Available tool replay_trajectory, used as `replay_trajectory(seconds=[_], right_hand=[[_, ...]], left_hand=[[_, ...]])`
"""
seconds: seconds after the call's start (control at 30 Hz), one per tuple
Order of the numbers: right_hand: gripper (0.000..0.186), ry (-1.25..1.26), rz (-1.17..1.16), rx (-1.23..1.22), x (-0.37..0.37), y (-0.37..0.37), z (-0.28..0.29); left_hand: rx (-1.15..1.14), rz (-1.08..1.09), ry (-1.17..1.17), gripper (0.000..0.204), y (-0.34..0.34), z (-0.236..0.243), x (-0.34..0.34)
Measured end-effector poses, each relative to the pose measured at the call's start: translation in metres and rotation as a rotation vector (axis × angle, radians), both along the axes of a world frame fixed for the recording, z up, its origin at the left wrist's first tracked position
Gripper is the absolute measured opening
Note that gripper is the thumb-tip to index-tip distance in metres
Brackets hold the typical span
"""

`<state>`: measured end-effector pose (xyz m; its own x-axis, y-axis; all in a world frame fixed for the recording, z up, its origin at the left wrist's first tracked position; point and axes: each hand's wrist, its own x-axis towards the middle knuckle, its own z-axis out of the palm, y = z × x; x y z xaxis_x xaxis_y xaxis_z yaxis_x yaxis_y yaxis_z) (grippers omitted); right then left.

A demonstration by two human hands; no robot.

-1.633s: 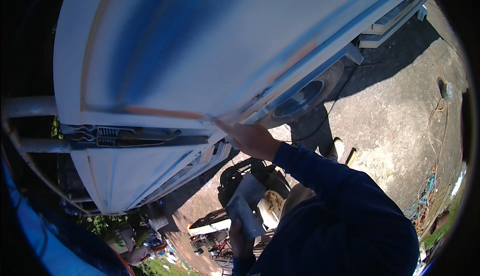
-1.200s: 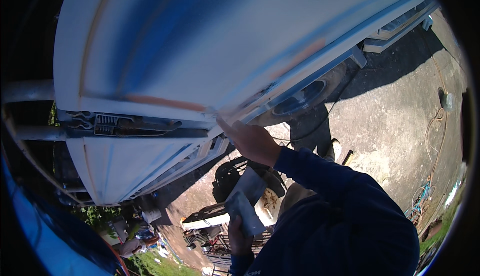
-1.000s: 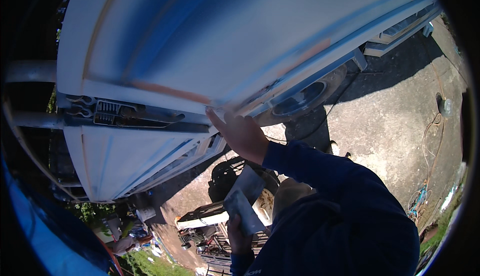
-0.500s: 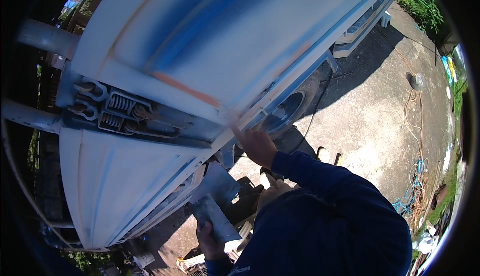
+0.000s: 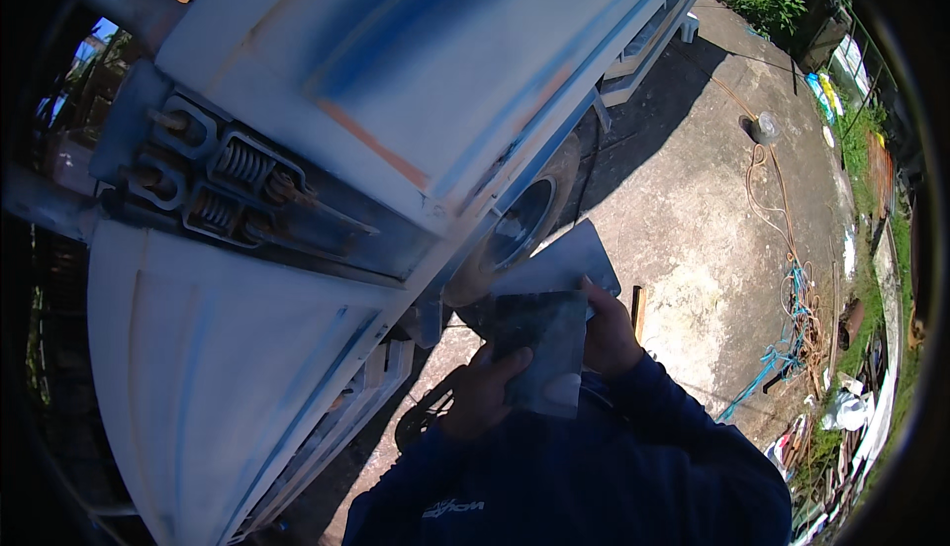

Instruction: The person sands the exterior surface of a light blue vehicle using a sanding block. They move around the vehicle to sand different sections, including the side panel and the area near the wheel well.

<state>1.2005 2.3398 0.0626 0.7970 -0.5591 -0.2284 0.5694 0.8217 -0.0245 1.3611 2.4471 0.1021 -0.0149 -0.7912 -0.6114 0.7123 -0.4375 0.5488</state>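
My left hand (image 5: 483, 388) is closed on a dark grey rectangular sheet (image 5: 549, 333), thumb lying across its face. A paler spot shows near that sheet's lower corner. My right hand (image 5: 614, 336) grips the edge of a second flat sheet (image 5: 559, 257), light grey with a rounded corner. This one lies behind the dark sheet, which partly covers it. Both are held in front of my chest; what they are made of I cannot tell. Beyond them is a whitish vehicle body panel (image 5: 237, 348) with blue patches and an orange-brown streak (image 5: 374, 142). Neither hand touches the panel.
A spring-loaded latch mechanism (image 5: 233, 185) sits exposed in the bodywork at left. Below the panel's edge is a wheel (image 5: 515, 225). On the concrete floor (image 5: 693, 299) lie an orange-brown cord (image 5: 754, 170) and tangled blue rope (image 5: 782, 358). Grass and scrap line the right side.
My right hand has come away from the panel's edge, down to the sheets, and now holds the light one. My left hand has risen with the dark sheet toward the middle. The view has shifted.
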Motion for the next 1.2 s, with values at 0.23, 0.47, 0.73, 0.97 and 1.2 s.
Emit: replay_trajectory(seconds=[0.23, 0.47, 0.73, 0.97, 1.2], right_hand=[[0.043, 1.145, -0.501, -1.038, -0.077, -0.029, -0.001], [0.045, 1.512, -0.396, -2.19, -0.074, -0.01, 0.053], [0.049, 1.397, -0.393, -2.16, -0.066, -0.001, 0.035], [0.044, 0.671, -0.183, -0.526, -0.063, 0.028, -0.013], [0.054, 0.109, -0.126, -0.054, 0.015, 0.051, -0.022]], left_hand=[[-0.138, 0.428, -0.218, 0.048, -0.034, -0.011, -0.013], [-0.437, 0.683, -0.763, 0.052, -0.065, 0.006, -0.041], [-0.459, 0.622, -0.943, 0.055, -0.065, 0.014, -0.057], [-0.584, 0.684, -1.108, 0.071, -0.026, 0.068, 0.036], [-0.464, 0.391, -0.832, 0.069, 0.037, 0.068, 0.095]])
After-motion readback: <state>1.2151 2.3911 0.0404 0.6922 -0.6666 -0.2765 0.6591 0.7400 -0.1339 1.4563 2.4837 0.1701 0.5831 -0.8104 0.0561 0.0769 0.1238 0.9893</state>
